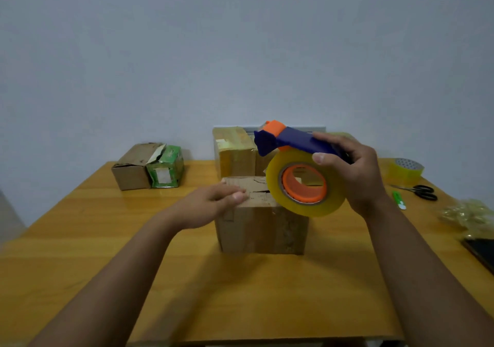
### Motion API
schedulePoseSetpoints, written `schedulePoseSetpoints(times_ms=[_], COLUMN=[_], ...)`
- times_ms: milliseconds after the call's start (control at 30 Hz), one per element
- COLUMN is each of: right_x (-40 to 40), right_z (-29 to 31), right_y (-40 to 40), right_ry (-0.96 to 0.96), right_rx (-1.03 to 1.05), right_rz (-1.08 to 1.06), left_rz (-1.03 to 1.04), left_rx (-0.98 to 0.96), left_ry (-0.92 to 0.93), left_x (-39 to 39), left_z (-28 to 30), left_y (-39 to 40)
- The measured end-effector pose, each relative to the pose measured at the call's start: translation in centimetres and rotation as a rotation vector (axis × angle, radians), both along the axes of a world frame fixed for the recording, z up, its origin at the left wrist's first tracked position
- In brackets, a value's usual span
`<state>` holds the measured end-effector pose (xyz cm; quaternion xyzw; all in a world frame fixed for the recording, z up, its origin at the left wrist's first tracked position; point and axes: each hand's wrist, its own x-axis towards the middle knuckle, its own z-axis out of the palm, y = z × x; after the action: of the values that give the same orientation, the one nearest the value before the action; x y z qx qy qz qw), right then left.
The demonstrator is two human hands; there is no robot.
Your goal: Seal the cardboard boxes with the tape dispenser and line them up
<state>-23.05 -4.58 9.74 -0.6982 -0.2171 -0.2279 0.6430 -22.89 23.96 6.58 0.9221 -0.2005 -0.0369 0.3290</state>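
A brown cardboard box (263, 226) stands in the middle of the wooden table (240, 293), its top flaps closed with a visible gap. My left hand (211, 205) rests on the box's top left edge, fingers laid over the flap. My right hand (352, 170) grips the blue handle of the tape dispenser (299, 164), held in the air above the box's right side. Its yellow tape roll with an orange hub faces me. A taped box (234, 151) stands behind. An open-flapped brown box (133, 167) and a green box (165, 167) sit at the back left.
A spare tape roll (406, 170), black scissors (422, 191) and a green utility knife (398, 199) lie at the right. Crumpled clear tape (467, 215) and a dark flat object (481, 253) sit near the right edge. The wall is just behind the table.
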Motion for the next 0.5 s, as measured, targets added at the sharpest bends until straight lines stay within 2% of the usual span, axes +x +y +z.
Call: schedulePoseSetpoints(times_ms=[100,200,267,500], right_x=[1.3,2.4,2.9,4.4], right_z=[0.4,0.4,0.5,0.1], right_y=[0.6,1.2,1.6,2.0], right_ry=[-0.012,-0.013,-0.014,-0.032], right_rx=[-0.047,-0.088,-0.086,-0.087], right_rz=[0.045,0.103,0.149,0.209], left_rz=[0.22,0.312,0.287,0.232], left_rx=[-0.467,-0.809,-0.907,-1.043], left_ry=[0.024,0.215,0.306,0.369], left_x=[0.5,1.5,1.9,2.8], left_z=[1.7,3.8,4.9,5.6], left_y=[-1.1,-1.8,-1.9,-1.4])
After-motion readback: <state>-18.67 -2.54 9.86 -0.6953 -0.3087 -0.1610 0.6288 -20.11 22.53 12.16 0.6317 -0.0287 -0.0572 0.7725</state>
